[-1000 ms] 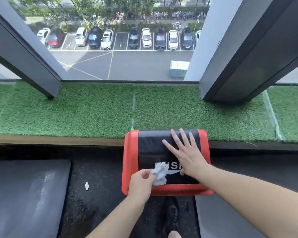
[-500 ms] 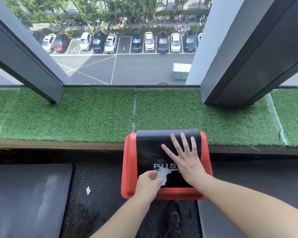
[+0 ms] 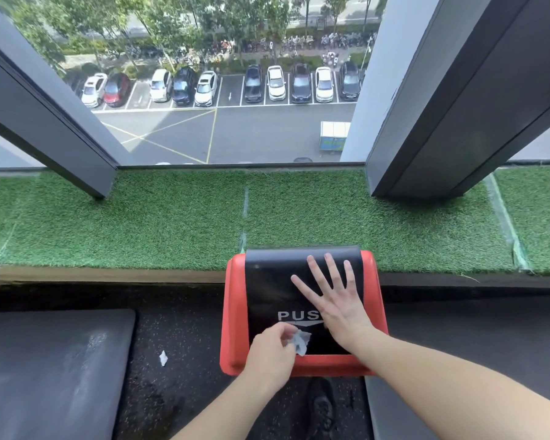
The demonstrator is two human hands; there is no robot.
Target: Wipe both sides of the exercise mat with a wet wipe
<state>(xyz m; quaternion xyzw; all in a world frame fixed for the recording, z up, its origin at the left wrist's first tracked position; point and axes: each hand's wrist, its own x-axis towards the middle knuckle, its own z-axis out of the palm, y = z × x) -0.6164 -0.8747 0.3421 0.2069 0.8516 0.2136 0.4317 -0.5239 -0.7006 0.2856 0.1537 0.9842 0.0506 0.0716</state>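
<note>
A red bin (image 3: 232, 315) with a black swing lid (image 3: 267, 281) marked PUSH stands against the ledge. My right hand (image 3: 334, 300) presses flat on the lid with fingers spread. My left hand (image 3: 270, 350) pinches a crumpled white wet wipe (image 3: 300, 342) at the lid's lower edge, over the gap. A dark grey exercise mat (image 3: 51, 373) with wet streaks lies on the floor at the left.
A scrap of white paper (image 3: 163, 357) lies on the black speckled floor between mat and bin. Another grey mat (image 3: 477, 344) lies at the right. An artificial-grass ledge (image 3: 172, 223) runs along the window, with two dark pillars standing on it.
My left hand has carried the wipe down from the PUSH lettering to the lid's lower edge. My right hand has stayed pressed flat on the lid.
</note>
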